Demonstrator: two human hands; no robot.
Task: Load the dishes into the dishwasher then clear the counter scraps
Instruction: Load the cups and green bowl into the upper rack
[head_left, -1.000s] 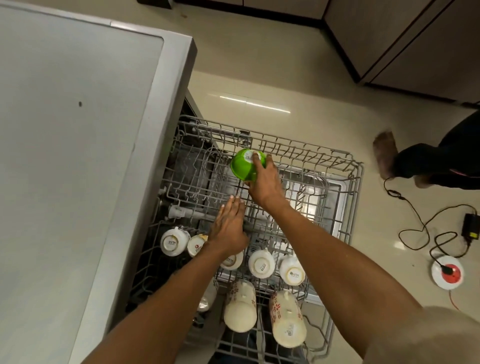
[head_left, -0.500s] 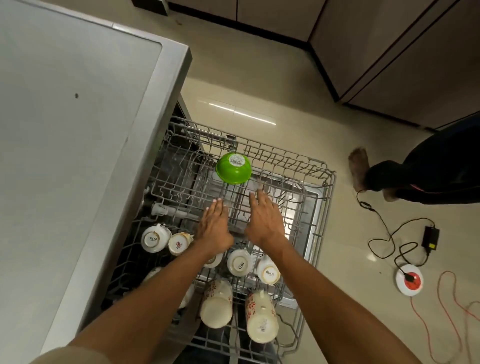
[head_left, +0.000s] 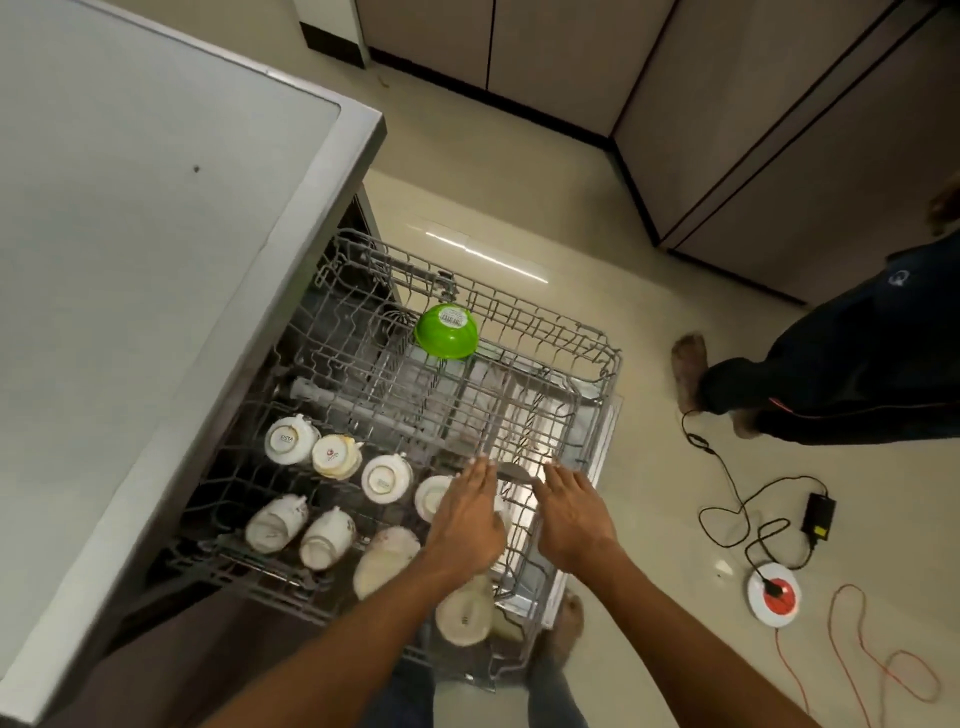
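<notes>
Dishwasher rack (head_left: 597, 364): I count one green bowl (head_left: 447, 331) upside down at the far side, white cups (head_left: 332, 456) near left; left hand (head_left: 467, 514) and right hand (head_left: 574, 514) both flat, empty.

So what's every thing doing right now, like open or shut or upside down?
Dishwasher rack: pulled out.
Green bowl: upside down, at the rack's far side.
White cups: upside down, in a row.
Left hand: open, holding nothing.
Right hand: open, holding nothing.
</notes>
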